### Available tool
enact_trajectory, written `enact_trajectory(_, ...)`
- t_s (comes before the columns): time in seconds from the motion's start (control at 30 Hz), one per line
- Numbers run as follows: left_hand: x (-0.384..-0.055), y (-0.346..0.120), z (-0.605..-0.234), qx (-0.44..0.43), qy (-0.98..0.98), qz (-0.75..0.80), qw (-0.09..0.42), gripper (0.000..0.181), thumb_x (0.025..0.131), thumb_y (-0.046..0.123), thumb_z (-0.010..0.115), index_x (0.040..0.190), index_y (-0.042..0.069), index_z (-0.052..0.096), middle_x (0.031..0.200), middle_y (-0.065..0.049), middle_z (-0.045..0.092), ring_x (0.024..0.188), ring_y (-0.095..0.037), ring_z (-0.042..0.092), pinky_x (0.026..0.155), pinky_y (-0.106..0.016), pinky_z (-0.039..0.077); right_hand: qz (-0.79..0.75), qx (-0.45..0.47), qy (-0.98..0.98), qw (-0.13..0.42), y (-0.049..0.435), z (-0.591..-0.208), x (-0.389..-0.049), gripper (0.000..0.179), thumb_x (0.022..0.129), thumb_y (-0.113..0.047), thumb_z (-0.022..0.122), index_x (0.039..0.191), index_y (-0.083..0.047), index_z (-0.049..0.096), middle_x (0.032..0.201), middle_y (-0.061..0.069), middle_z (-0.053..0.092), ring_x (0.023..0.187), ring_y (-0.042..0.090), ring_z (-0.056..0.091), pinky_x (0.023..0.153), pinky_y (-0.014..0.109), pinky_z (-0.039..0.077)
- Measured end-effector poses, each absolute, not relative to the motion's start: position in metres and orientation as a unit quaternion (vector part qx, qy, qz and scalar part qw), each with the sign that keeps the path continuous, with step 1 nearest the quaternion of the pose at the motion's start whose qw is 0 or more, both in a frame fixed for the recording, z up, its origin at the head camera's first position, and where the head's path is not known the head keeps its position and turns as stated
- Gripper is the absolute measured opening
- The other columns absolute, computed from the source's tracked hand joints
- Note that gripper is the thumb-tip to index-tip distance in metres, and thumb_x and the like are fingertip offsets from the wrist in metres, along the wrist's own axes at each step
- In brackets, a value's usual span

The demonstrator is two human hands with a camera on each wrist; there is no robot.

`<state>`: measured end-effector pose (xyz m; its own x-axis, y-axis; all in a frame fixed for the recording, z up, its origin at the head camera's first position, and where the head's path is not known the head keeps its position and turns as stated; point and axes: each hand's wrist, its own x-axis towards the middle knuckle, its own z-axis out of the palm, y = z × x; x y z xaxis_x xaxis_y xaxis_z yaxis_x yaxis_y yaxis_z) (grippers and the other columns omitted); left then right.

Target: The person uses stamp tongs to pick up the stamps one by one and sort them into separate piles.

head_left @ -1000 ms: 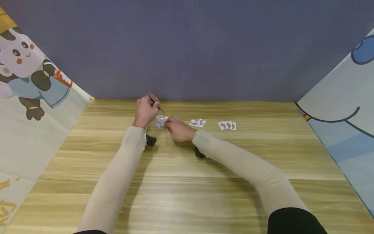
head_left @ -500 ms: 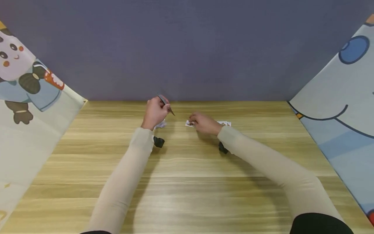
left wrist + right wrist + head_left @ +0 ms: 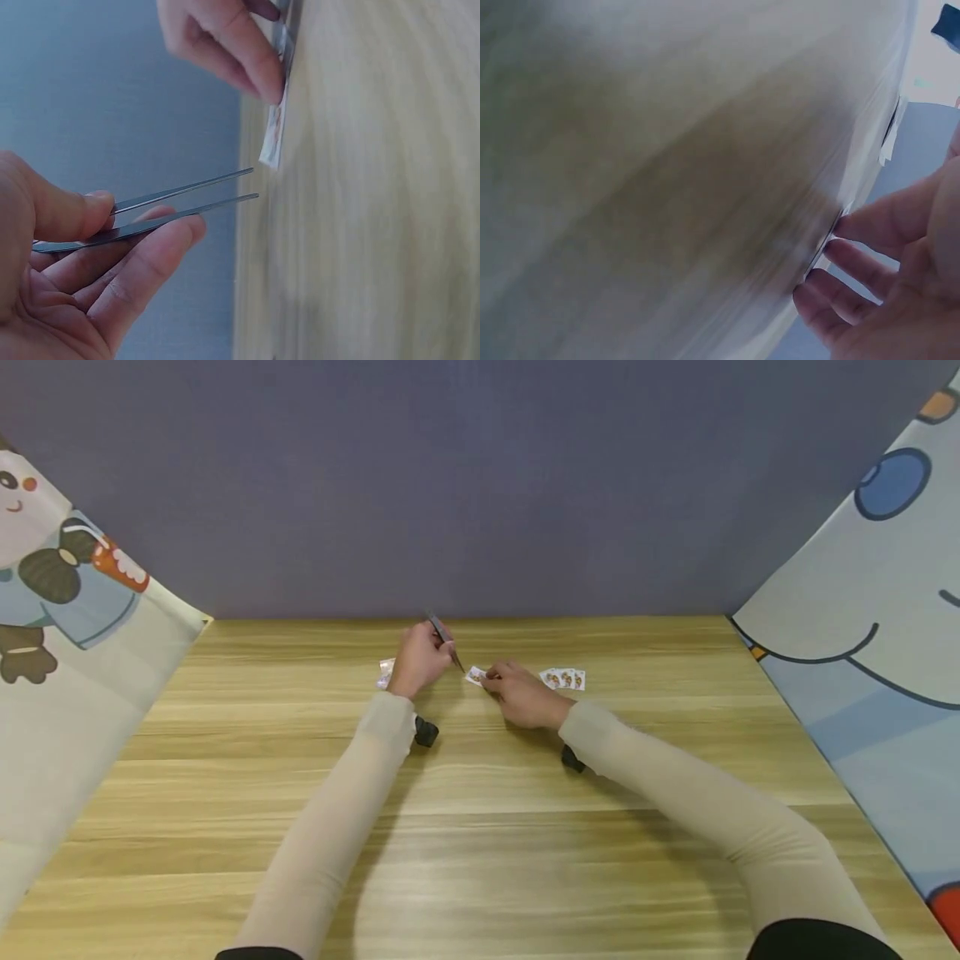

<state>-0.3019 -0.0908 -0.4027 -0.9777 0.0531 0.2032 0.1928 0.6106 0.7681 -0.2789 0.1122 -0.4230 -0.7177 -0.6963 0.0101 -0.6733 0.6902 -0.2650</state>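
My left hand (image 3: 422,658) grips a pair of tweezers (image 3: 446,637) between thumb and fingers. Their two tips stand apart with nothing between them in the left wrist view, just short of a small white picture card (image 3: 274,139). At the other end of that card, my right hand (image 3: 522,695) pinches it with thumb and forefinger, low over the table. The right wrist view shows the fingertips (image 3: 843,225) close along the card's thin edge. Most of the card lies hidden under the right fingers in the head view.
Several small picture cards (image 3: 564,679) lie overlapped in a row right of the right hand. A shiny clear packet (image 3: 386,672) lies partly hidden behind the left wrist. The wooden table (image 3: 480,860) ends at a grey-blue back panel (image 3: 480,485); printed cloths hang at both sides.
My right hand has left the clear packet and moved right to the small card, which it now holds. My left hand has carried the tweezers right, towards the card.
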Motion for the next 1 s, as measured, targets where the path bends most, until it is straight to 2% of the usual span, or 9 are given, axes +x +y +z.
enact_trajectory(0.37,-0.304,-0.080,-0.408,-0.076,-0.893,-0.436,0.086,0.003,0.087,0.004,0.063,0.090,0.002,0.062,0.086,-0.011,0.069,0.079,-0.019,0.066,0.068,-0.030,0.053,-0.111,-0.382,0.917,0.044,0.111,-0.423,-0.275,0.037,0.100,-0.006,0.042,0.136,0.002,0.046,0.124,0.014,0.049,0.108,0.026,0.044,0.091,0.037,0.041)
enact_trajectory(0.7,-0.307,-0.079,-0.409,-0.068,-0.882,-0.461,0.073,0.008,0.090,0.007,0.060,0.097,0.003,0.062,0.089,-0.009,0.067,0.080,-0.019,0.065,0.069,-0.032,0.053,-0.106,-0.385,0.915,0.055,0.113,-0.422,-0.273,0.038,0.100,-0.006,0.040,0.138,0.002,0.044,0.127,0.014,0.047,0.112,0.026,0.042,0.095,0.038,0.039)
enact_trajectory(1.0,-0.310,-0.076,-0.411,-0.075,-0.893,-0.437,0.079,0.008,0.090,0.009,0.061,0.096,0.004,0.062,0.089,-0.008,0.068,0.080,-0.019,0.065,0.070,-0.032,0.051,-0.103,-0.385,0.915,0.064,0.115,-0.422,-0.272,0.041,0.100,-0.004,0.037,0.140,0.001,0.040,0.130,0.013,0.046,0.113,0.025,0.041,0.094,0.037,0.039)
